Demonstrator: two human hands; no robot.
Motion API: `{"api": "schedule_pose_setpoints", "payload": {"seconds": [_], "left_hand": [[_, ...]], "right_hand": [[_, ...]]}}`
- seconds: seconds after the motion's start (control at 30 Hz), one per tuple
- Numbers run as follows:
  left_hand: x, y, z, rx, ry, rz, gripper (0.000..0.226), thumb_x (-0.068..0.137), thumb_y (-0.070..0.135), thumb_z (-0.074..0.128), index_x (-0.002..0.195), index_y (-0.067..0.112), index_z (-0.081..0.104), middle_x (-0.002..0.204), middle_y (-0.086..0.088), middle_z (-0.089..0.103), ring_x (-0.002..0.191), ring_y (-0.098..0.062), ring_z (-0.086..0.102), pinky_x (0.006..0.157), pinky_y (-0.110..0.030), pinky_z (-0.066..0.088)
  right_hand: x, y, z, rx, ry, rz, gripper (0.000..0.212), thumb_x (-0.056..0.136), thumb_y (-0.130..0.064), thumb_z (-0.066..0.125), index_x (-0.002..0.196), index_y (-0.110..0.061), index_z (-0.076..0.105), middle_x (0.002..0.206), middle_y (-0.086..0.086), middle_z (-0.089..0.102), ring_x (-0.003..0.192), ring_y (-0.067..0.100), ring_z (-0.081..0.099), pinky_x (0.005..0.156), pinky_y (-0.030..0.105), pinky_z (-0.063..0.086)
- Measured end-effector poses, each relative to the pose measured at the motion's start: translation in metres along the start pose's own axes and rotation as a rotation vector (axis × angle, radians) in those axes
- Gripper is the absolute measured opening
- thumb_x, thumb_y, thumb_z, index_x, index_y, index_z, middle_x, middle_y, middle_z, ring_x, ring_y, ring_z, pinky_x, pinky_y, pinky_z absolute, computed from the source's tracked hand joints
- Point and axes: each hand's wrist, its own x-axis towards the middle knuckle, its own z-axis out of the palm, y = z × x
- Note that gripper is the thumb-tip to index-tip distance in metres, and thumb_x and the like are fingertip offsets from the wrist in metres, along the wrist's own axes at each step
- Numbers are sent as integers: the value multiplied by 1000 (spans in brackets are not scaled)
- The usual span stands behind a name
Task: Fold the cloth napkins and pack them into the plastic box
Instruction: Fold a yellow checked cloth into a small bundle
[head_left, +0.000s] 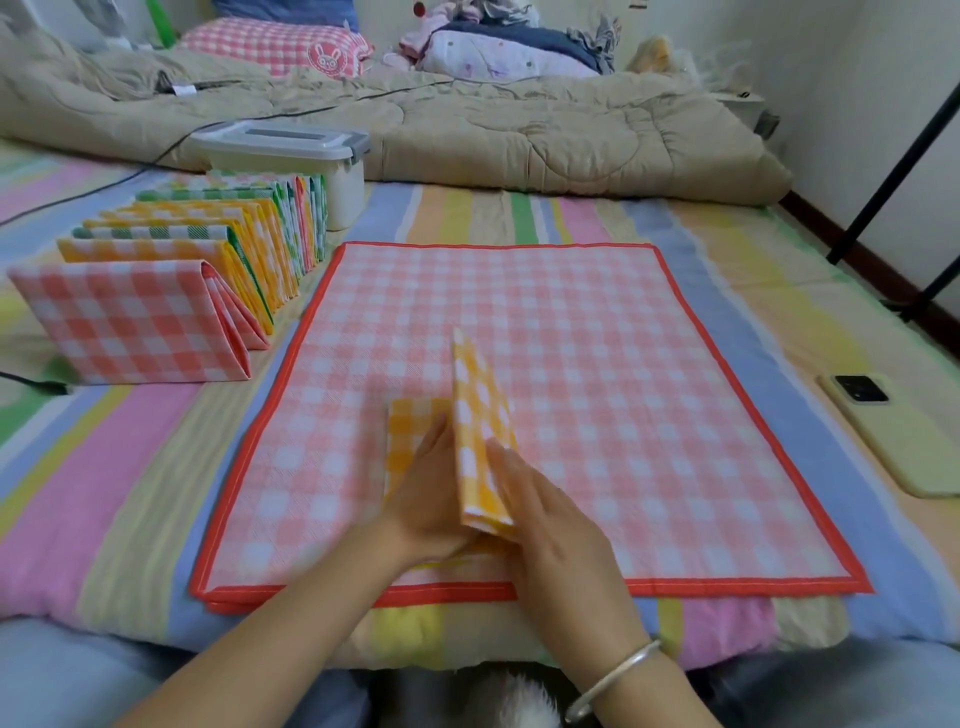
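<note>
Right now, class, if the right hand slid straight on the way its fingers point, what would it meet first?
The right hand would first meet the raised flap of the yellow checked napkin, which it seems to touch.

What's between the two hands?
A raised fold of the yellow checked napkin stands between the left hand and right hand, over the pink checked cloth. The head view shows it.

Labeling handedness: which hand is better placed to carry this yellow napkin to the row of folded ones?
Left, likely. The row of folded napkins stands on the side of the left hand; the right hand, right of the yellow napkin, would have to cross it.
</note>
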Motion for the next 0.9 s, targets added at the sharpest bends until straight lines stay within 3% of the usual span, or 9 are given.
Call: {"api": "schedule_pose_setpoints", "payload": {"seconds": [0.07,0.17,0.23,0.3,0.4,0.5,0.67,0.8,0.9], "left_hand": [[-4,11,-7,-612,-5,-107,45,100,41,32,101,5,59,102,-15,57,86,-25,64,69,-26,56],[6,9,-22,-736,251,-235,37,107,23,35,86,13,64,80,-8,67,64,-14,68,53,-22,55],[7,3,-35,-596,435,-170,33,107,25,39,97,17,70,87,-9,74,74,-12,73,66,-24,57],[6,-7,-45,-518,525,-118,40,107,32,37,101,12,71,89,-11,74,85,-26,72,77,-35,57],[6,-19,-50,-134,697,-48,37,106,36,41,98,12,68,81,-5,68,77,-23,64,67,-24,48],[6,-26,-53,196,688,-43,35,101,27,54,134,16,60,95,6,67,91,-17,64,79,-29,52],[13,-39,-55,159,669,-89,27,98,19,60,125,13,64,94,6,64,93,-19,66,75,-26,47],[7,-32,-50,352,684,-53,53,98,18,59,148,15,42,141,-5,51,125,-26,53,98,-38,49],[-1,-14,-47,656,621,37,63,100,13,48,157,14,22,165,-4,18,149,-22,21,118,-35,27]], "right_hand": [[3,-8,2,-175,-12,-65,66,79,-9,48,144,-18,44,132,8,61,113,21,64,60,21,55],[5,-15,8,-300,-10,-90,59,80,-10,34,134,-11,59,120,13,67,104,25,68,58,21,54],[3,-16,15,-343,-18,-96,55,84,-10,33,131,-9,61,117,18,67,101,30,69,65,28,57],[1,-19,24,-381,-68,-105,50,89,-12,33,133,-10,56,118,23,66,101,34,68,71,34,59],[0,-24,33,-435,-155,-71,44,103,-11,14,134,-8,45,118,28,64,104,40,66,77,41,59],[4,-30,39,-476,-256,-24,46,99,-15,17,134,-6,45,119,33,62,104,46,64,79,47,58],[3,-29,39,-425,-276,-49,49,94,-23,21,136,-9,41,118,32,62,104,46,63,81,47,57],[0,-21,33,-401,-229,-80,56,102,-16,-6,136,-9,38,121,29,62,108,43,63,82,44,57],[1,-22,38,-429,-250,-83,43,99,-14,11,126,-6,44,120,31,62,107,45,63,80,44,56]]}}
